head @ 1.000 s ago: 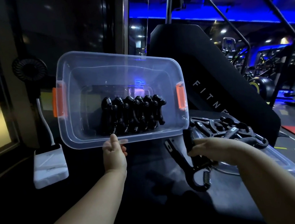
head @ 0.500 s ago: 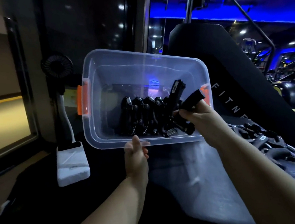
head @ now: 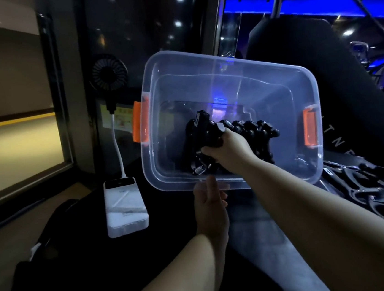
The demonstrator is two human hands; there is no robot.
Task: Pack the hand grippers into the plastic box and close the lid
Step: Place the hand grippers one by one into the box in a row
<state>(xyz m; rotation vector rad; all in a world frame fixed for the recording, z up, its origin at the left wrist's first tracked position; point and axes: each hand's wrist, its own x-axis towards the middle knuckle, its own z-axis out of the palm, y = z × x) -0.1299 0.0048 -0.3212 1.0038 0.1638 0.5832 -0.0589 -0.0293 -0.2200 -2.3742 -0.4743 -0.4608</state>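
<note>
Hand gripper [head: 205, 132] held inside tilted plastic box [head: 226, 74]

- Plastic box: clear, lid off, tipped so its open side faces the camera. It is off the dark surface, with its near long rim lowest. One orange latch [head: 140, 121] sits on the left short end and a second orange latch [head: 310, 129] on the right.
- Left hand [head: 210, 200]: pinches the near rim around its middle. The thumb is on the inner side and the fingers are curled under the lip, seen faintly through the plastic.
- Right hand [head: 227, 151]: reaches over the near rim into the box, fingers curled and clamped round the black hand gripper. The gripper's handles point up and left, and its steel spring shows below the palm, close to the lower wall.
- Row of hand grippers [head: 256, 133]: already in the box, packed side by side just right of the held one. Contact between that one and the row cannot be told, since the hand covers the join.
- Pile of hand grippers [head: 370, 187]: loose, outside the box, low on the right.
- Surroundings: a white power bank [head: 125, 206] lies left of the box, with a white cable [head: 116, 144] rising to a small black fan [head: 110, 74]. A black pad [head: 334, 62] with partly visible white lettering stands behind the box.
</note>
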